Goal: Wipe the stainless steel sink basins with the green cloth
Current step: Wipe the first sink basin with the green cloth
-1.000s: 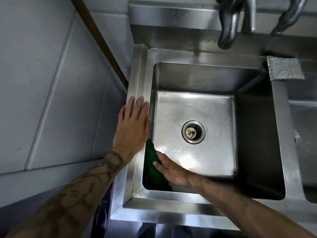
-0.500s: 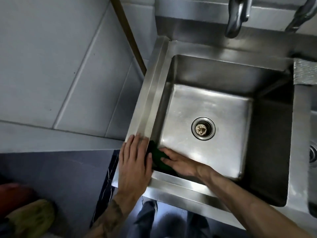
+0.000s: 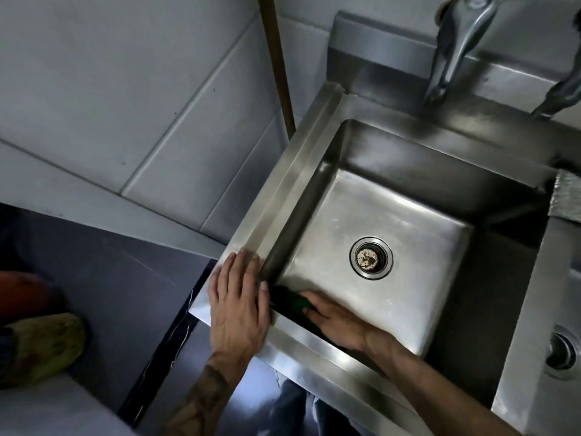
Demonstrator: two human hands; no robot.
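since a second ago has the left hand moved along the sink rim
Yes. The left hand slid along the left rim toward the person, from mid-rim to the near-left corner, fingertips now level with the drain.

sink basin [image 3: 393, 221]: brushed steel, glossy | green cloth [image 3: 290, 298]: matt fabric

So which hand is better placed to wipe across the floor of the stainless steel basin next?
The right hand: it is inside the stainless steel sink basin, fingers pressing the dark green cloth into the near left corner. The left hand lies flat on the sink's rim, outside the basin.
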